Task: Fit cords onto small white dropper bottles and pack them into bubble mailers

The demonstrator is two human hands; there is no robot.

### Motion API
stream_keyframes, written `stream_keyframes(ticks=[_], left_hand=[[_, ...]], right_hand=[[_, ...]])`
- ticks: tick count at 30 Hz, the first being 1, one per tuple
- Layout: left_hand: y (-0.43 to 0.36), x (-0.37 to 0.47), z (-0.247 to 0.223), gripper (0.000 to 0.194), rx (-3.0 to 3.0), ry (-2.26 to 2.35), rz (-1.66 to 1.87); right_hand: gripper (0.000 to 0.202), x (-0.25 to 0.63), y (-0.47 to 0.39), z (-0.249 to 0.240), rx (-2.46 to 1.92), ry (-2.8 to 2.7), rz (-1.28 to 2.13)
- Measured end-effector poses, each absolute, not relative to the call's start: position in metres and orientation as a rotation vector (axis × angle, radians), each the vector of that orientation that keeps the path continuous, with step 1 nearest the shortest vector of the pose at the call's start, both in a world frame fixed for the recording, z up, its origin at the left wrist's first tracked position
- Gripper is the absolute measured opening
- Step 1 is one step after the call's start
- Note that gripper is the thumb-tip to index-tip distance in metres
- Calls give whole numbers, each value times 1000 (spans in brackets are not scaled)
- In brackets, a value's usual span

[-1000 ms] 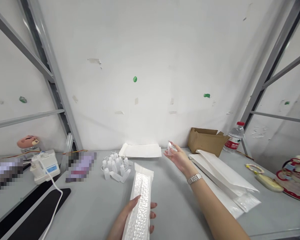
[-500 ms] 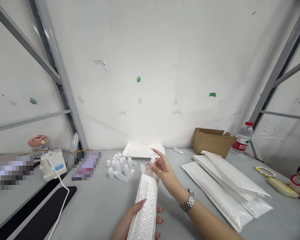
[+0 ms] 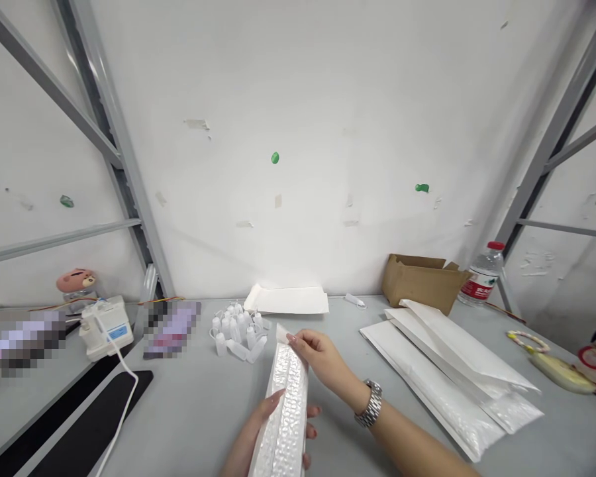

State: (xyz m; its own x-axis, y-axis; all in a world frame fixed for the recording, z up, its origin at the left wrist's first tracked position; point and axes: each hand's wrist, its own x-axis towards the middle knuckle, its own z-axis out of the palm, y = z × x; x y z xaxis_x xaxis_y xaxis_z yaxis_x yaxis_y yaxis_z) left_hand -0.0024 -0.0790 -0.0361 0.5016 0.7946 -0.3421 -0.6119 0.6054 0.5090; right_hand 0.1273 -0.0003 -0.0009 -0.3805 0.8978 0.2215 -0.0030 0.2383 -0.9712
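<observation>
A white bubble mailer [image 3: 287, 404] stands tilted in front of me, its bubbled face toward me. My left hand [image 3: 258, 424] wraps around its lower part, thumb on the front and fingertips showing past the right edge. At the top end, my right hand [image 3: 318, 354] pinches the mailer's flap between thumb and fingers, with a metal watch on the wrist. The mailer's inside is hidden from view. Beyond it to the left, several small translucent squeeze bottles [image 3: 238, 331] lie and stand in a cluster on the grey table [image 3: 189, 411].
More white mailers [image 3: 442, 371] lie at the right. Behind them are a cardboard box [image 3: 422, 281] and a red-capped water bottle [image 3: 481, 275]. One loose squeeze bottle [image 3: 353, 300] and a flat white mailer [image 3: 288, 300] lie by the wall. A white power strip [image 3: 105, 328] sits left.
My right hand has dropped from above the mailer's mouth to its flap. The small squeeze bottle it held there is out of sight now. The mailer has shifted slightly left.
</observation>
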Motion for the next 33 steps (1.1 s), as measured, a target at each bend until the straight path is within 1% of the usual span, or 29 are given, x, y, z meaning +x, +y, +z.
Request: stream_keyframes(ticks=[2,5,7,10,11,12,13,14,16,18,20,23,28,33], left_hand=[[-79,-2,-38,41,341,625,894],[-80,-2,-41,42,354,637,880],[-80,-4,-41,42,343,620,872],[-80,-6,-36,37,282,579,961],[-79,-6,-32,38,247,580,979],[-79,-6,-28,40,227,573,1009],[-79,-5,-23,43,218,565,1028],[-79,-3,-19,46,233,556,1068],[-79,1,-11,51,262,580,1029],[-79,4,-7,52,322,739,1023],[-78,4,-6,49,450,958,1095],[-75,0,-8,48,660,1165,1189],[-70,-11,-9,48,826,1204,1140],[-70,-23,-9,49,829,1108,1113]], right_hand=[[45,127,-2,-2,-864,-1704,1247],[49,127,-4,-1,-827,-1817,1305],[48,130,0,1,-796,-1852,1296],[34,138,9,5,-882,-1673,1106],[39,141,11,6,-942,-1589,1111],[46,144,13,7,-989,-1529,1191],[48,147,14,7,-1007,-1500,1339],[45,148,15,8,-986,-1494,1521],[36,149,14,7,-876,-1481,1809],[30,149,14,5,-815,-1413,1895],[28,149,15,3,-828,-1340,1881],[32,149,15,3,-839,-1347,1863],[41,149,13,8,-802,-1446,1828],[37,159,15,14,-733,-1774,1775]])
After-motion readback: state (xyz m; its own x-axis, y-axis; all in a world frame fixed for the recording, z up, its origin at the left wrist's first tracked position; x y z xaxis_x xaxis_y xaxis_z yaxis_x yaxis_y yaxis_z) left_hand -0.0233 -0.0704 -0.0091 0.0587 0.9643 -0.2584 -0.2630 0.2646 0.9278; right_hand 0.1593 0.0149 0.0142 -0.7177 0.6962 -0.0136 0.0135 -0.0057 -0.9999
